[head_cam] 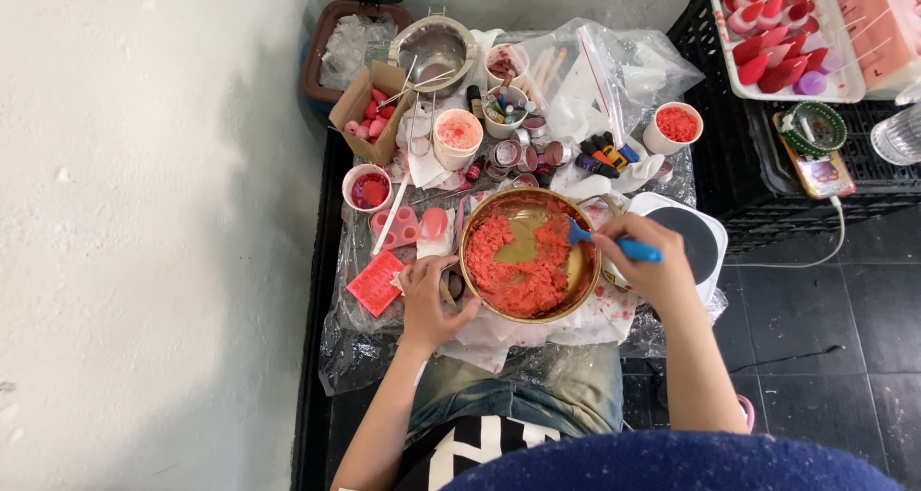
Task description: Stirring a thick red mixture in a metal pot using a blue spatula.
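Fingers [628, 237] of the right hand [645, 256] are clenched around a blue spatula [614, 245]; cups [459, 138] are crowded behind the bowl [529, 253], whose rim is gripped by the left hand [429, 294].

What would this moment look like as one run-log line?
left hand: steadies bowl rim | right hand: holds blue spatula, tip in red mixture | nearby: paper cups, small moulds

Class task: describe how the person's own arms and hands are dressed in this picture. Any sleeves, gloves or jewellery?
Both forearms are bare, with no sleeves reaching them. The left hand and right hand wear no gloves. No rings, watch or bracelets can be made out at this size. There are no markings on either arm.
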